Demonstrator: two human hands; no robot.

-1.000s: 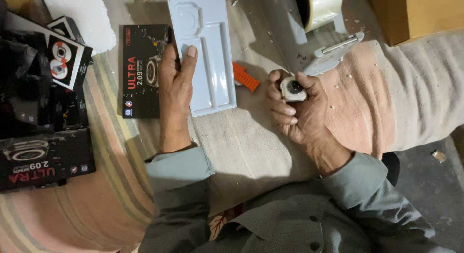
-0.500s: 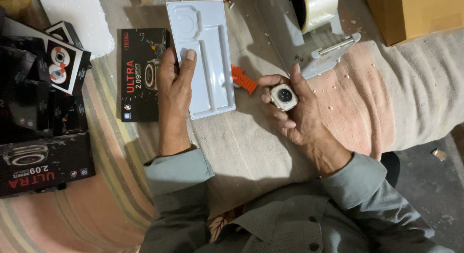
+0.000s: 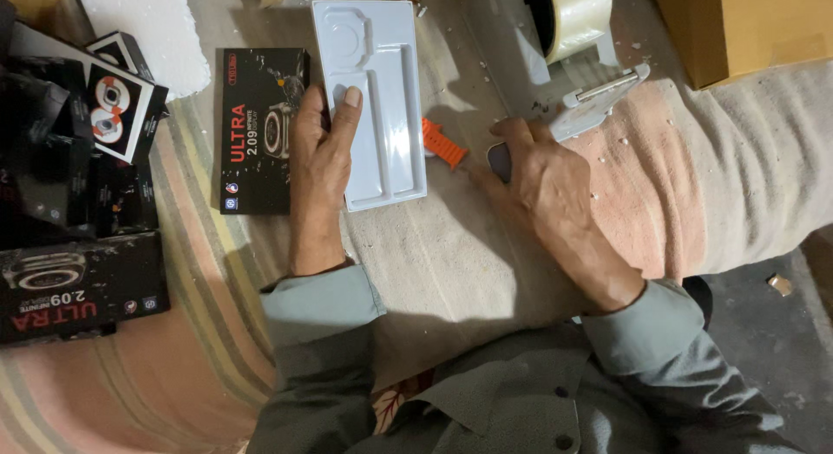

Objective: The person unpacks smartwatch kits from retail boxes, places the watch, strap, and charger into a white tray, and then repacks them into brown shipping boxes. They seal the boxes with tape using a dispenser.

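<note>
Striped cloth-covered work surface, littered with black boxes and white crumbs. Left hand flat on white moulded tray, thumb laid in long recess, fingers curled under left edge. Right hand now turned palm-down, fingers curled over small round watch body, earlier displayed face-up. Orange strap between tray and right hand. Left hand and tray unmoved.

sleeves: grey-green, cuffed | shirt: buttoned, seemingly same cloth | hands: bare
</note>
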